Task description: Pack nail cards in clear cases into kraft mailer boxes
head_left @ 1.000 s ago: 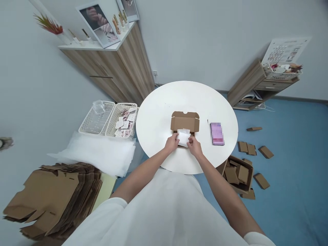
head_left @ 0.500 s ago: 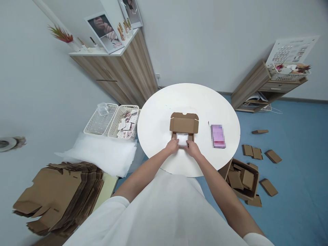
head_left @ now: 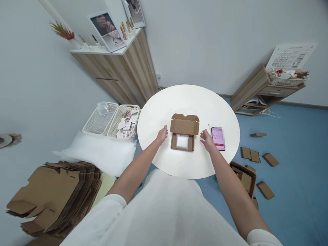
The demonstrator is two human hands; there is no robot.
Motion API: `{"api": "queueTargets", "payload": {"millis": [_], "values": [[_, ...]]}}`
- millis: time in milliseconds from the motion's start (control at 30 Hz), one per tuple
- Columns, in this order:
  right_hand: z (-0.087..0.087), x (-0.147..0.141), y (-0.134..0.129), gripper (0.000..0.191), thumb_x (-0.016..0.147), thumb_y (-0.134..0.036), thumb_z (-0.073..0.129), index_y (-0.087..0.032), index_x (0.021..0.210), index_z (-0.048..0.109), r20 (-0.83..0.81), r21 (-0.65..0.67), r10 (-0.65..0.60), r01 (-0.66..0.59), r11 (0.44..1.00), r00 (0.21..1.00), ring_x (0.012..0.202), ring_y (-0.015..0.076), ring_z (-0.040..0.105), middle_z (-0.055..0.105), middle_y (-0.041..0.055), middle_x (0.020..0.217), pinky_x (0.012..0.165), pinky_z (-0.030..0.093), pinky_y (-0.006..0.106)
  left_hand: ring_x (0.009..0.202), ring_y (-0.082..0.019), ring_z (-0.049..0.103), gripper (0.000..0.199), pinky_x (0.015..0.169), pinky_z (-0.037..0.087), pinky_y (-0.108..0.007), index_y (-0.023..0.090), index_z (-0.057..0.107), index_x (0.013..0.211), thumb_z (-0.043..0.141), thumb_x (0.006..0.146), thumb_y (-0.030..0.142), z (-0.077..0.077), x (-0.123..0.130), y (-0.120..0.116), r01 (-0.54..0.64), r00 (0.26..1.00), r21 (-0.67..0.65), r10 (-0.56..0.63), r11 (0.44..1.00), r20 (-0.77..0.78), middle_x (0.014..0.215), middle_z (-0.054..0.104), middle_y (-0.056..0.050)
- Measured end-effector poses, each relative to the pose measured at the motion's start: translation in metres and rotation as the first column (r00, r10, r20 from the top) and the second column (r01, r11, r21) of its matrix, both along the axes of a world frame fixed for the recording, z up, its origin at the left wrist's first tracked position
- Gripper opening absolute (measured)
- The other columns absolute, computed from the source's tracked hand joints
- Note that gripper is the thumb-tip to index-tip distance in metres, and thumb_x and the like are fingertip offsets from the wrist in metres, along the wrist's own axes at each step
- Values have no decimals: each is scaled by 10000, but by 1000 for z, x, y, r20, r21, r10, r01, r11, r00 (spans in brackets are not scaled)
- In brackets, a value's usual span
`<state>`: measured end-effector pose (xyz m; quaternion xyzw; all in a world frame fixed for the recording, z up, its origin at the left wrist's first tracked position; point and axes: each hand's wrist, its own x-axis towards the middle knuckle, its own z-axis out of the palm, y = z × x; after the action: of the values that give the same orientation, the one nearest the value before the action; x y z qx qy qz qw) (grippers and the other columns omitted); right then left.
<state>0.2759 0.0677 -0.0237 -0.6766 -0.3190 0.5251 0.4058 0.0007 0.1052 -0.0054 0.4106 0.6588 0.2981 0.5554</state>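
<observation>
On the round white table (head_left: 179,167) stands a small brown cardboard box (head_left: 184,126) with its lid raised at the back. Inside it lies a white, shiny packet (head_left: 182,141) that looks wrapped in plastic. My left hand (head_left: 162,135) hovers just left of the box, holding nothing, its fingers extended. To the right of the box is my right hand (head_left: 206,139), its fingers spread and bare, close to a phone (head_left: 217,138) with a pink-purple screen. Neither hand touches the box.
At the left are two white plastic baskets, one with printed cards (head_left: 126,123), white wrapping sheets (head_left: 99,148) and a stack of flat cardboard blanks (head_left: 53,194). On the floor at right, a carton (head_left: 253,179) holds small boxes; several more boxes (head_left: 265,190) lie around it.
Both hands have let go of the packet and box and moved apart, the left one leftward and the right one rightward. The packet stays inside the box.
</observation>
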Motion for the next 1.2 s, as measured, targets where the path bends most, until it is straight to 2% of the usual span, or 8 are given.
{"api": "queueTargets", "payload": {"millis": [100,200,333,600,800,967,1067,1200], "values": [[3,6,15,653,759,-672,218,-238,1175,474,-147,-38,70,-77,996,987,1061,222,503,485,94,1247,772,450,349,1101,-244,483,752,781,437,-309,134,471,1179,169,768,686,10,-2,15,46,987,-56,-37,997,157,1271,452,-156],[9,2,23,676,748,-694,179,-253,1122,529,-173,-22,155,-161,987,973,1021,210,514,519,62,1215,765,441,336,1117,-253,477,804,797,438,-321,144,466,1198,123,746,713,14,-1,21,114,972,-95,-91,989,217,1270,461,-144],[15,-8,25,663,747,-693,165,-279,1066,574,-150,17,259,-260,966,954,919,189,532,563,19,1137,725,440,314,1098,-254,498,838,783,448,-321,161,471,1202,72,728,726,13,3,18,181,959,-126,-147,975,241,1248,487,-138],[24,-13,18,642,759,-679,187,-281,1091,567,-190,49,283,-278,959,940,848,177,546,556,33,1096,694,462,299,1066,-253,518,804,779,455,-332,175,504,1173,114,733,724,11,5,12,146,937,-114,-101,983,334,1206,521,-126],[31,-15,14,614,772,-657,229,-259,1087,575,-191,80,238,-226,971,952,823,189,570,579,55,935,714,490,328,1040,-237,533,820,762,467,-327,222,456,1227,31,729,715,16,4,7,205,923,-73,-168,976,347,1218,504,-110],[26,-17,3,623,774,-657,226,-255,1149,519,-162,42,256,-252,967,953,887,189,568,588,56,941,756,486,319,992,-222,554,753,753,468,-333,259,509,1175,72,750,702,20,-1,-4,247,897,-65,-202,967,392,1139,549,-95],[21,-15,-6,590,773,-652,250,-261,1102,545,-181,52,265,-260,964,947,941,187,556,591,49,970,791,465,315,970,-227,559,712,749,465,-340,241,580,1081,128,762,689,21,-2,-9,233,893,-57,-191,971,409,1086,576,-101],[21,-11,-16,531,771,-636,313,-260,1015,598,-232,90,278,-264,960,932,960,189,550,596,41,981,833,439,340,1062,-225,514,684,788,451,-327,248,558,1112,131,780,668,20,-4,-14,288,912,-61,-254,956,323,1213,513,-73]]}}
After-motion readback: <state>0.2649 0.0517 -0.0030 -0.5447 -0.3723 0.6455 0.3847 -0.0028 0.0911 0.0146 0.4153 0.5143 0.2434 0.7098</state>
